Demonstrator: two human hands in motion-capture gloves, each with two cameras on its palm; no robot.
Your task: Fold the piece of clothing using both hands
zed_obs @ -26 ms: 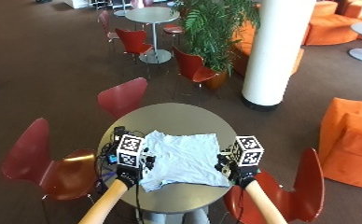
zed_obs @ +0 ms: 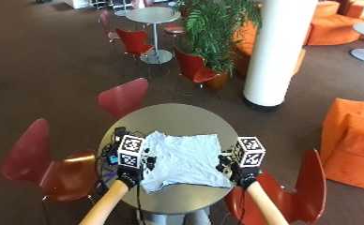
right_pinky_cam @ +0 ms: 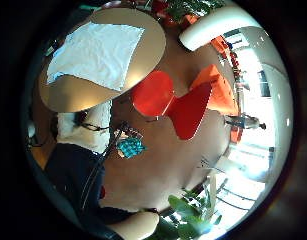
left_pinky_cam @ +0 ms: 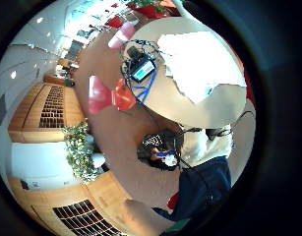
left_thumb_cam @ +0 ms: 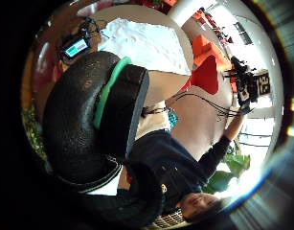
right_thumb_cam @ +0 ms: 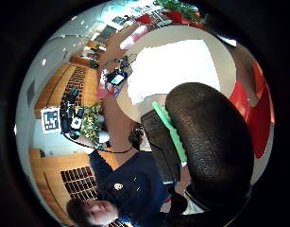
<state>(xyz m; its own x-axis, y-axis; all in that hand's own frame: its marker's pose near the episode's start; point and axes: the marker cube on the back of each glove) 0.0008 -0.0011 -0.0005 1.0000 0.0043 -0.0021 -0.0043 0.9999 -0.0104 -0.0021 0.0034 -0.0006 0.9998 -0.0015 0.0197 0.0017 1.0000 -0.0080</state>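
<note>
Lying spread flat on the round table: one piece of clothing, pale blue-grey, a short-sleeved shirt by its outline. It covers the half of the table nearer the person, one edge close to the table's near rim. It appears opened out to a single layer so that its side edges are within reach of both hands; judged from this, no fold has yet been made.

Left hand: black glove, at the clothing's left edge, over or just beside the sleeve there. From its thumb-side palm view, thumb curled across the lens and the clothing well apart from the palm; it holds no cloth. Whether the other fingers are straight cannot be told.

Right hand: black glove, at the clothing's right edge near its near corner. Thumb likewise bent across its palm view, with the clothing lying clear beyond it; no cloth pinched. The remaining fingers cannot be made out.

Clothing sits between the two hands, which flank it evenly, a placing suited to a two-handed grasp.

Also on the table, beside the clothing's left edge: small device with lit screen and tangled cables.
</note>
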